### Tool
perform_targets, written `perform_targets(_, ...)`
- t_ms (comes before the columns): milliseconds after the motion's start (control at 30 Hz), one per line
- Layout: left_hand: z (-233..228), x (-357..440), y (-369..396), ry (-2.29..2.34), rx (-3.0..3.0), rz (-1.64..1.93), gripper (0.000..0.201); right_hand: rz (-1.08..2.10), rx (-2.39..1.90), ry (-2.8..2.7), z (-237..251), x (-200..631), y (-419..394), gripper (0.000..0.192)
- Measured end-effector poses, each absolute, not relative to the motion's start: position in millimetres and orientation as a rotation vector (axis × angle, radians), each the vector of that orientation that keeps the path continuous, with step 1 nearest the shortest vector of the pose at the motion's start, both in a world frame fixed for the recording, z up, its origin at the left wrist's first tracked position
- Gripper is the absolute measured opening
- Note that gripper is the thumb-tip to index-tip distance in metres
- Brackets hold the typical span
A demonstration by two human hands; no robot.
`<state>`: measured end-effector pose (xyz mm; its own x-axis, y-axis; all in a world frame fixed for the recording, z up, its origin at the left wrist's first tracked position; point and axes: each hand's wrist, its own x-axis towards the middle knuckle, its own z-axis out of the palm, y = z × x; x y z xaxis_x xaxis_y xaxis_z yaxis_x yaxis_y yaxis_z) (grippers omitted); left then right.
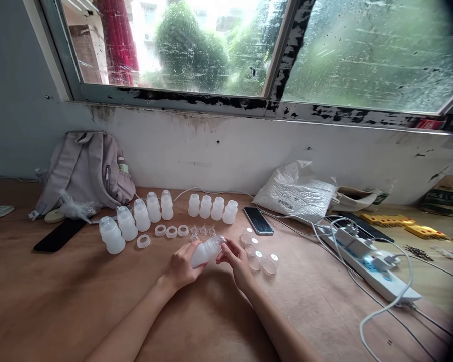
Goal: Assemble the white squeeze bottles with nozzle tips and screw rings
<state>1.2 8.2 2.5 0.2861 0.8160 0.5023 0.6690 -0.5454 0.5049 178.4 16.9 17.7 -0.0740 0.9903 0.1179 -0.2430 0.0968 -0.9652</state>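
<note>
My left hand (181,265) is wrapped around a frosted baby bottle (201,255), tilted with its top toward the right. The fingers of my right hand (234,256) pinch at the top end of that bottle; the exact part between them is too small to make out. Just behind lie clear teats (203,230) and white collar rings (171,232), with one more ring (144,241) farther left. Several clear caps (269,266) and small white discs (274,257) lie right of my right hand.
Capped bottles (112,236) stand in a slanting row at left, and several open bottles (206,206) at the back. A phone (258,221), silver pouch (296,193), power strip (373,266) and loose cables are on the right. A backpack (88,168) and black phone (60,235) sit left.
</note>
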Motion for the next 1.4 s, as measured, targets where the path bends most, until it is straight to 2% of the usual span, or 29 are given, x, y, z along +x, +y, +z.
perform_targets(700,-2.8,6.4,5.4,1.444,2.388,1.1,0.046,1.357,-0.886,-1.178,2.4,175.6,16.1,0.029)
perform_targets(1067,-4.7,8.2,11.5,1.431,2.388,1.149,0.052,1.451,-0.861,-1.106,12.0,167.4,12.1,0.048)
perform_targets(1300,0.7,8.9,8.5,1.324,2.451,1.106,0.053,1.137,-1.004,-1.226,15.6,175.3,16.8,0.036)
perform_targets(1400,6.3,-1.9,13.8,1.374,2.412,1.177,0.044,0.971,-1.031,-1.363,26.6,177.6,23.4,0.038)
